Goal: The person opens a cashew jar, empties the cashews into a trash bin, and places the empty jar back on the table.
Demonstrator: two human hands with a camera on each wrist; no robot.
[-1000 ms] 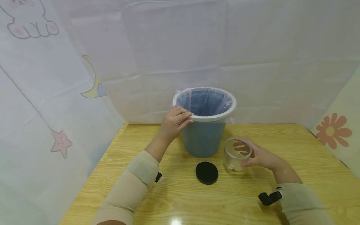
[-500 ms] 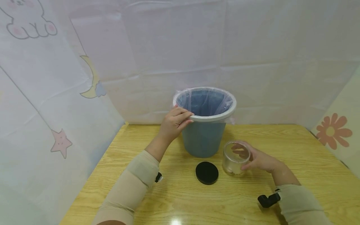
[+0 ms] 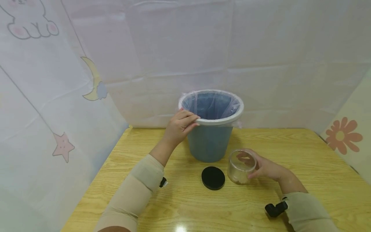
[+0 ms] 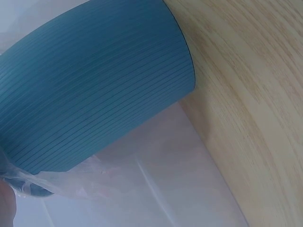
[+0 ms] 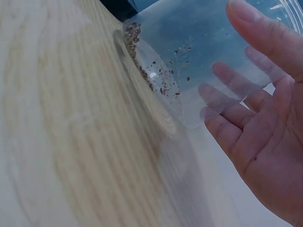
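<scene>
A blue trash bin [image 3: 209, 145] with a white rim and a clear plastic liner stands at the back middle of the table. My left hand [image 3: 177, 126] grips its rim at the near left, fingers over the top and thumb outside. My right hand [image 3: 268, 168] holds a clear round jar [image 3: 238, 177] from its right side, fingers behind and thumb in front. Brown crumbs [image 5: 134, 37] lie in the bottom of the jar, which is low over the wood; whether it touches I cannot tell. Left of the jar lies a round black lid [image 3: 213, 178].
The wooden table [image 3: 185, 206] meets a pale printed cloth [image 3: 185, 48] hung behind it and along the left. Folds of liner [image 4: 75, 179] hang outside the bin, beside my left hand.
My right hand has lowered the jar and brought it slightly toward me and to the left, nearer the lid. The left hand, bin and lid have stayed put.
</scene>
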